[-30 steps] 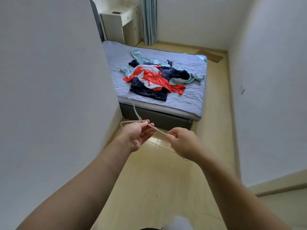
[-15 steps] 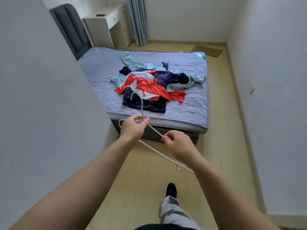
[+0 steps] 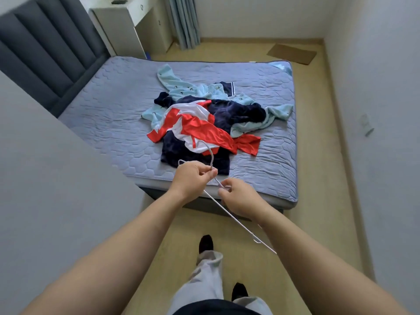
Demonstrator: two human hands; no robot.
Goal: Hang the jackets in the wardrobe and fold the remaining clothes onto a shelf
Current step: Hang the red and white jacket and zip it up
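A thin white wire hanger [image 3: 236,220] is held in front of me by both hands. My left hand [image 3: 192,178] pinches it at the base of its hook, which curls up over the bed's near edge. My right hand [image 3: 241,198] grips the wire a little lower, and the long bar runs down to the right past my wrist. On the bed lies a heap of clothes: a red and white jacket [image 3: 200,130] on top, a dark navy garment [image 3: 231,112] under it, and a light blue garment [image 3: 179,85] behind.
The bed [image 3: 109,103] with a grey quilted cover fills the middle, its dark padded headboard [image 3: 45,53] at the left. A grey wall panel [image 3: 56,189] stands close on my left. A white cabinet [image 3: 122,28], curtains and a cardboard sheet [image 3: 292,53] are at the far end.
I have walked closer to the bed, which now looms larger. My two hands have drawn nearer together on the hanger, both still holding it.
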